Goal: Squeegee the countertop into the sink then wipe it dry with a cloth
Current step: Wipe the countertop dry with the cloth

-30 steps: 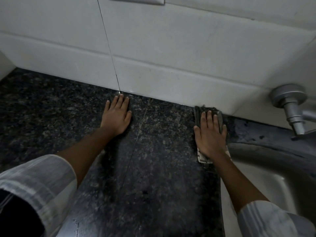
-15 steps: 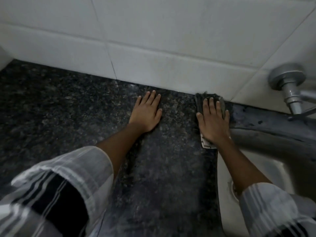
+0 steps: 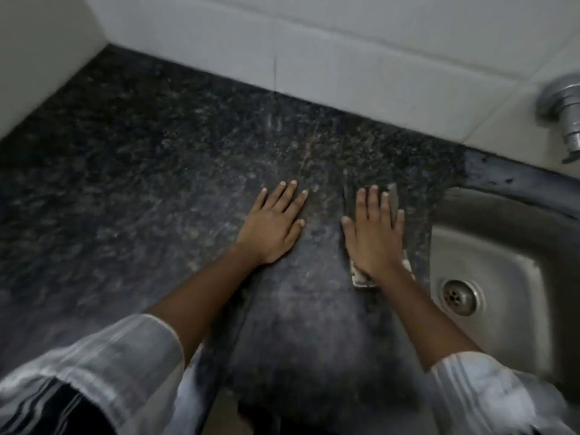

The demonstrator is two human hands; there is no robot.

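Granite countertop [image 3: 157, 171], cloth [image 3: 394, 196] under right hand [image 3: 375, 237]

There are two hands, a left hand [image 3: 272, 229] and a right hand [image 3: 373, 233], and two striped sleeves, a left sleeve [image 3: 103, 372] and a right sleeve [image 3: 489, 394]. There is one cloth [image 3: 394, 196], one dark speckled countertop [image 3: 141, 171] and one steel sink [image 3: 502, 246] with one drain [image 3: 459, 297]. One tap [image 3: 565, 111] shows at the right edge, and two tiled walls meet at the corner: a back wall [image 3: 345, 51] and a left wall [image 3: 40, 48].
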